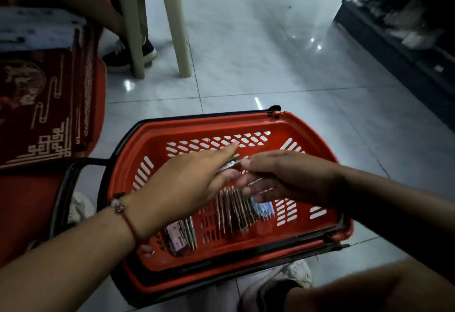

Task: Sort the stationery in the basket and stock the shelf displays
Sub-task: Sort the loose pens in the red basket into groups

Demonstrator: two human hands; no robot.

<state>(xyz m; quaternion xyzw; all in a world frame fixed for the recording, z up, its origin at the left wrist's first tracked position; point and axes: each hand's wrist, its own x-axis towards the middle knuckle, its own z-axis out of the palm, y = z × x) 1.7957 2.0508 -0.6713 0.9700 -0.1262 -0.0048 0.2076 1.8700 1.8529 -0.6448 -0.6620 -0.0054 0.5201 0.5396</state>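
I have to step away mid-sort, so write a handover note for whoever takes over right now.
Left hand: holds a pen over the basket.
Right hand: its grip pinches the same pen's far end; lower fingers relaxed.
In the basket: a row of pens mid-floor, paler pens right of them, a packet with a few pens at the near left corner.
Done: pens lie grouped by kind.
Left: place the held pen, then stock the shelf at far right; nothing visibly stocked yet.
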